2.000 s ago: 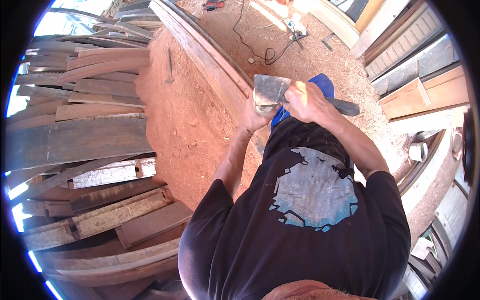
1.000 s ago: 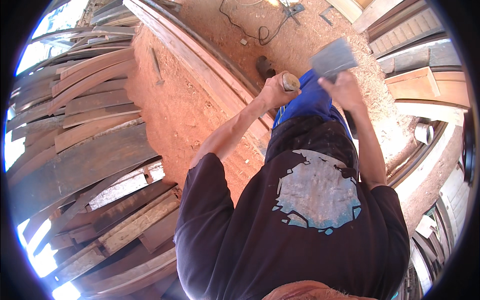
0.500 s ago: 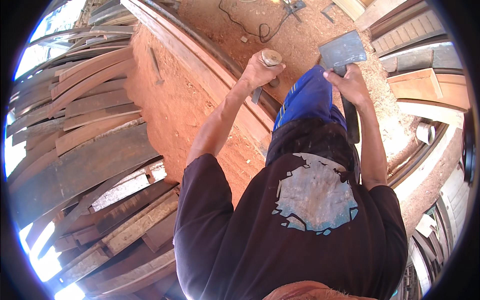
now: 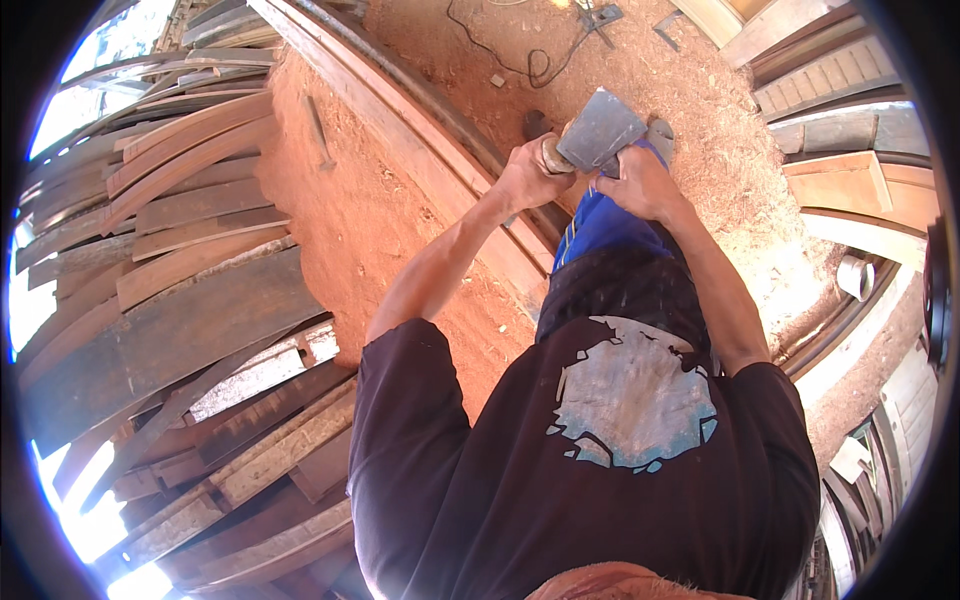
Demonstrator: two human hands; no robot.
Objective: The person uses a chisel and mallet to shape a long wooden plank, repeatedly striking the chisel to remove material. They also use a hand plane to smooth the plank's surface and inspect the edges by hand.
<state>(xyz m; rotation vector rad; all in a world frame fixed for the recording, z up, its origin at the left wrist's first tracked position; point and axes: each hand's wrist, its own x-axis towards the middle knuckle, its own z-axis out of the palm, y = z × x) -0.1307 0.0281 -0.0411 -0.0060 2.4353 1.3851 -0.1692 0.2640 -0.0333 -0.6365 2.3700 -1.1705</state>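
Observation:
My left hand [image 4: 527, 182] is closed round a chisel, whose round, pale wooden handle end [image 4: 553, 157] pokes out above the fist. The chisel's blade is mostly hidden below that hand, over the long reddish timber beam [image 4: 400, 128]. In my right hand [image 4: 643, 184] is a mallet with a blocky dark grey head [image 4: 603, 130]. The head is right against the chisel's handle end, though I cannot tell whether they touch. From this angle the mallet's handle is hidden behind my right hand and forearm.
A hammer [image 4: 319, 135] lies on the reddish sawdust left of the beam. Stacked planks [image 4: 170, 310] fill the left side, and more boards [image 4: 830, 75] line the right. A black cable [image 4: 541, 75] and a metal square [image 4: 667, 30] lie on the ground ahead.
My right hand has swung the mallet leftward and slightly down, from well apart to the chisel's handle end. My left hand has dipped slightly, still gripping the chisel.

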